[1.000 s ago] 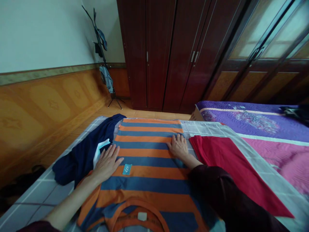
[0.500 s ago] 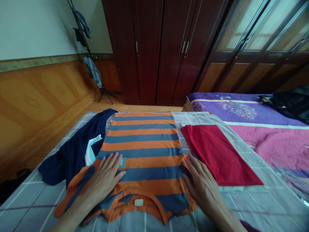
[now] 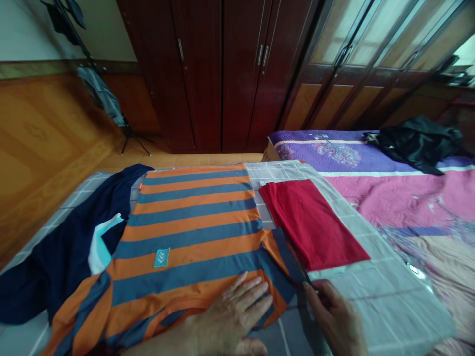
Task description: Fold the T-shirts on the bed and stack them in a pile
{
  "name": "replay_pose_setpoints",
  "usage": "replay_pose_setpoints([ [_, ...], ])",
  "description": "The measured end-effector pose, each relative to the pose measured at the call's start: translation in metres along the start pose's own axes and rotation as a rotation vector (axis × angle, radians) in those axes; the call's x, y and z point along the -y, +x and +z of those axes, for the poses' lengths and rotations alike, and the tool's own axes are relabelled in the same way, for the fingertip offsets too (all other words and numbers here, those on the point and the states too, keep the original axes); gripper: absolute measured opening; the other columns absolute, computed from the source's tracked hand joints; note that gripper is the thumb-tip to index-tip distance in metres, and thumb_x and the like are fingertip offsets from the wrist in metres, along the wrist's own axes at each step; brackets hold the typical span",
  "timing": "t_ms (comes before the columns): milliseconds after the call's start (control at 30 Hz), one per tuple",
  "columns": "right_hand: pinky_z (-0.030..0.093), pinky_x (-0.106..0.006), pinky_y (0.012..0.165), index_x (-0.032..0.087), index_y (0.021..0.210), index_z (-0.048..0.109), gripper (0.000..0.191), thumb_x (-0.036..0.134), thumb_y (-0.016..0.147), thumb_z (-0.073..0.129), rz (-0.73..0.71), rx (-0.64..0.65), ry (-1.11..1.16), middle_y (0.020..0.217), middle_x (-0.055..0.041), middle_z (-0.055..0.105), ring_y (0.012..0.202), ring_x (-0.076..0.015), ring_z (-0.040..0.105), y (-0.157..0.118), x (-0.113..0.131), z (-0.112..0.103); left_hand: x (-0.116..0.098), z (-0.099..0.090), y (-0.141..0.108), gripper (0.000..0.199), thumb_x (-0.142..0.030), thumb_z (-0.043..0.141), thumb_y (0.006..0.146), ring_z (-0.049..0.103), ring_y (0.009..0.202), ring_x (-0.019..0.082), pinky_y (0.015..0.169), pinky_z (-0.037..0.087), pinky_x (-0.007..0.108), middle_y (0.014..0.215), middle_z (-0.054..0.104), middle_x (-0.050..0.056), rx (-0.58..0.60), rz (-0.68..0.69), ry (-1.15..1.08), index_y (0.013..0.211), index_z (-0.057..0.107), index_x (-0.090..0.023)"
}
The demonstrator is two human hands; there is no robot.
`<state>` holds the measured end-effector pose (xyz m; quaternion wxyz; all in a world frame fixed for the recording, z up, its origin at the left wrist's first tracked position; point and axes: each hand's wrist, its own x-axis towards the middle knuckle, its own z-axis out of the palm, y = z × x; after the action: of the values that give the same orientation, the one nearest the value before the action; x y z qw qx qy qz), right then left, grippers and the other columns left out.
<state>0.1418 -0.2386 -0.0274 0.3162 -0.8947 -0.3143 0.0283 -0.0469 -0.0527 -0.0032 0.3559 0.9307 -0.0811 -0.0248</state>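
Note:
An orange and blue-grey striped T-shirt (image 3: 185, 237) lies spread on the checked cloth, its collar end toward me and partly hidden by my arm. My left hand (image 3: 233, 316) rests flat on the shirt by the collar and right shoulder, fingers stretched out. At the shirt's right side, my right hand (image 3: 330, 311) pinches the edge of the sleeve between thumb and fingers. A folded red garment (image 3: 315, 222) lies just beyond that sleeve. Left of the shirt is a crumpled navy garment (image 3: 74, 232) with a white and light-blue patch.
The checked cloth (image 3: 393, 296) covers the surface under the clothes. To the right, a bed with a purple and pink cover (image 3: 389, 193) carries a dark bundle (image 3: 419, 143). Behind stand a dark red wardrobe (image 3: 222, 74) and a clothes stand (image 3: 100, 94).
My left hand has crossed from the shirt's left side to its right shoulder. My right hand has gone from lying flat to pinching the sleeve, now turned outward. The view has swung right.

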Motion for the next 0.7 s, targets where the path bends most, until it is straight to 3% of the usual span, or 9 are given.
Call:
replay_pose_setpoints([
  [100, 0.042, -0.025, 0.047, 0.021, 0.067, 0.063, 0.042, 0.058, 0.080, 0.050, 0.084, 0.061, 0.158, 0.054, -0.0001, 0.059, 0.049, -0.0159, 0.056, 0.007, 0.020, -0.004, -0.003, -0.016, -0.003, 0.067, -0.053, 0.047, 0.089, 0.033, 0.135, 0.028, 0.114, 0.020, 0.047, 0.146, 0.039, 0.013, -0.057, -0.100, -0.256, 0.144, 0.031, -0.019],
  [200, 0.043, -0.024, 0.048, 0.019, 0.070, 0.065, 0.039, 0.055, 0.080, 0.052, 0.073, 0.122, 0.296, 0.055, -0.0009, 0.061, 0.050, -0.0156, 0.057, 0.022, 0.055, -0.010, 0.000, -0.017, -0.005, 0.069, -0.051, 0.056, 0.085, 0.042, 0.129, 0.028, 0.109, 0.031, 0.046, 0.140, 0.046, 0.013, -0.197, -0.241, -0.598, 0.142, 0.034, -0.022],
  [333, 0.039, -0.023, 0.045, 0.018, 0.066, 0.062, 0.034, 0.046, 0.082, 0.050, -0.100, 0.213, 0.361, 0.053, -0.0003, 0.057, 0.048, -0.0132, 0.052, 0.041, 0.116, -0.001, 0.014, -0.013, -0.003, 0.070, -0.058, 0.053, 0.084, 0.054, 0.115, 0.026, 0.100, 0.040, 0.042, 0.126, 0.056, 0.015, -0.501, -0.371, -1.139, 0.139, 0.036, -0.018],
  [467, 0.042, -0.022, 0.055, 0.019, 0.081, 0.067, 0.024, 0.033, 0.086, 0.048, -0.344, 0.498, 0.401, 0.068, -0.0014, 0.066, 0.060, -0.0134, 0.059, 0.053, 0.158, 0.020, 0.022, -0.021, 0.001, 0.055, -0.054, 0.048, 0.089, 0.058, 0.107, 0.025, 0.087, 0.047, 0.037, 0.122, 0.059, 0.012, -0.706, -0.483, -1.378, 0.132, 0.044, -0.020],
  [500, 0.043, -0.023, 0.058, 0.019, 0.087, 0.068, 0.023, 0.031, 0.086, 0.048, -0.378, 0.509, 0.383, 0.072, -0.0018, 0.068, 0.063, -0.0138, 0.061, 0.058, 0.160, 0.024, 0.022, -0.023, 0.002, 0.053, -0.052, 0.049, 0.088, 0.058, 0.107, 0.024, 0.085, 0.047, 0.035, 0.121, 0.059, 0.011, -0.733, -0.486, -1.395, 0.131, 0.045, -0.021],
  [567, 0.044, -0.024, 0.061, 0.019, 0.095, 0.068, 0.023, 0.028, 0.085, 0.049, -0.407, 0.407, 0.276, 0.082, -0.0038, 0.069, 0.069, -0.0154, 0.062, 0.074, 0.155, 0.031, 0.023, -0.025, 0.002, 0.056, -0.049, 0.055, 0.086, 0.058, 0.106, 0.024, 0.083, 0.047, 0.033, 0.120, 0.060, 0.010, -0.779, -0.518, -1.391, 0.133, 0.042, -0.021],
  [633, 0.045, -0.026, 0.065, 0.018, 0.101, 0.067, 0.025, 0.022, 0.083, 0.050, -0.410, 0.283, 0.111, 0.091, -0.0063, 0.068, 0.075, -0.0175, 0.062, 0.092, 0.141, 0.036, 0.024, -0.024, 0.003, 0.068, -0.045, 0.062, 0.082, 0.059, 0.104, 0.023, 0.085, 0.046, 0.033, 0.118, 0.061, 0.010, -0.821, -0.585, -1.366, 0.138, 0.033, -0.020],
  [700, 0.045, -0.028, 0.071, 0.018, 0.106, 0.066, 0.032, 0.015, 0.079, 0.050, -0.410, 0.253, -0.020, 0.097, -0.0075, 0.066, 0.085, -0.0195, 0.061, 0.108, 0.122, 0.041, 0.025, -0.021, 0.004, 0.080, -0.039, 0.066, 0.079, 0.059, 0.105, 0.022, 0.091, 0.044, 0.033, 0.118, 0.061, 0.010, -0.852, -0.590, -1.331, 0.142, 0.022, -0.019],
])
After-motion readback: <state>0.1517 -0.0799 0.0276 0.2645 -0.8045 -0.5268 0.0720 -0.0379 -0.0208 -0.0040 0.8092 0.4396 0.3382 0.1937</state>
